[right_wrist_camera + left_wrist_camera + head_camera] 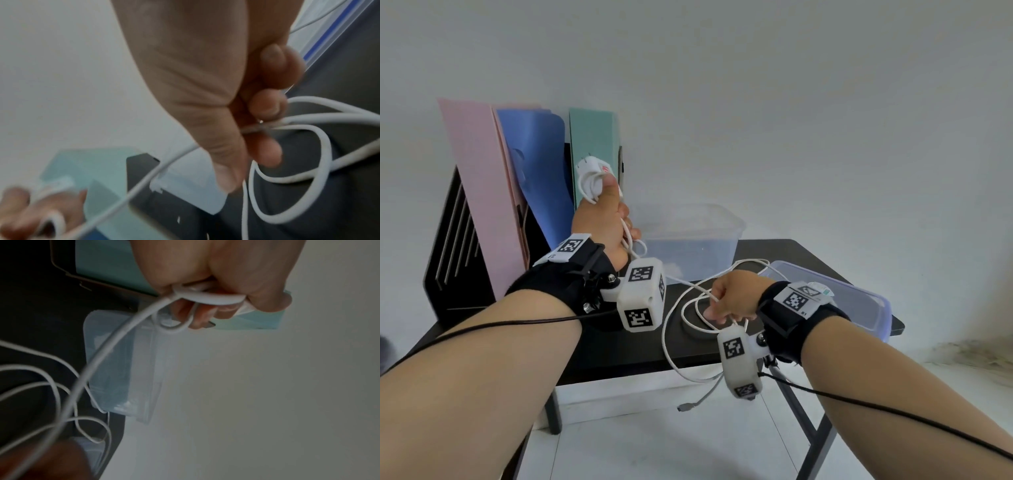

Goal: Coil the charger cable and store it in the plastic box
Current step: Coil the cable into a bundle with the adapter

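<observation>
The left hand (599,219) is holding up a white plug-in charger block (593,171) with several turns of thin white charger cable (671,329) wound round it, the fingers and thumb curling tightly about the bundle so that the block's prongs are poking out above the fist. From under that fist the cable is running down and to the right, passing just in front of the clear, lidless rectangular plastic box (698,236), which is standing on the black table (619,346) behind the hands. The right hand (732,298) is held lower, near the table's front edge, and is pinching the cable between thumb and curled fingers (267,105); the right wrist view is showing a strand passing between the fingertips, with loose loops trailing off beside them. Below that hand the slack is sagging in wide loops over the table edge, and the small connector end (685,407) is dangling free beneath it. The box's clear flat lid with a blue seal (859,301) is lying on the table behind the right wrist. At the table's left, a black file rack (448,260) is holding pink, blue and green folders upright.
</observation>
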Motion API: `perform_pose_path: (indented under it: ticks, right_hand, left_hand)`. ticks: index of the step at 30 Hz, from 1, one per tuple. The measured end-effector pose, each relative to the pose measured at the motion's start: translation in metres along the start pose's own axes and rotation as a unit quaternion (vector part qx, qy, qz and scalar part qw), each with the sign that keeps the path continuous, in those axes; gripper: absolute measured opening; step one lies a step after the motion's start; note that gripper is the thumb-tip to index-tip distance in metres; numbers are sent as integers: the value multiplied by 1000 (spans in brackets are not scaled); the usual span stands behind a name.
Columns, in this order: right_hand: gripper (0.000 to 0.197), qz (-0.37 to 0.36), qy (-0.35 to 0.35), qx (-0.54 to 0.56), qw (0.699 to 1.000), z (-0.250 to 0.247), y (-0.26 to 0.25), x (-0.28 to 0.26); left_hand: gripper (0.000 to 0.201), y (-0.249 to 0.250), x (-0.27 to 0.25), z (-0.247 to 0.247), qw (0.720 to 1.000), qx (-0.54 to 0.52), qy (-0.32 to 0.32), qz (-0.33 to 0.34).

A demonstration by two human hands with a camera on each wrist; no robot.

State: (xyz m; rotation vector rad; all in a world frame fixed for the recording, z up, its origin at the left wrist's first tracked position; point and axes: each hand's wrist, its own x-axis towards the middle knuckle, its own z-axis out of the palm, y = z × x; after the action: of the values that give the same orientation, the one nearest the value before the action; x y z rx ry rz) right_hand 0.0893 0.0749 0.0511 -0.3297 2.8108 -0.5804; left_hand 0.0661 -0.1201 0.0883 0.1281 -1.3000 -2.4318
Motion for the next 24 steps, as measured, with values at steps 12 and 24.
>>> perform_pose_path:
  ticks: [12,24]
  right_hand:
    - [14,-60,177,352,917,-32,3,-4]
    - [18,-79,206,381,898,-37,-42,-4]
  left_hand:
    - [33,-27,-2,-17,976,174,-119,-49]
    - [78,-44,-23,-7,947,138,-281,-69]
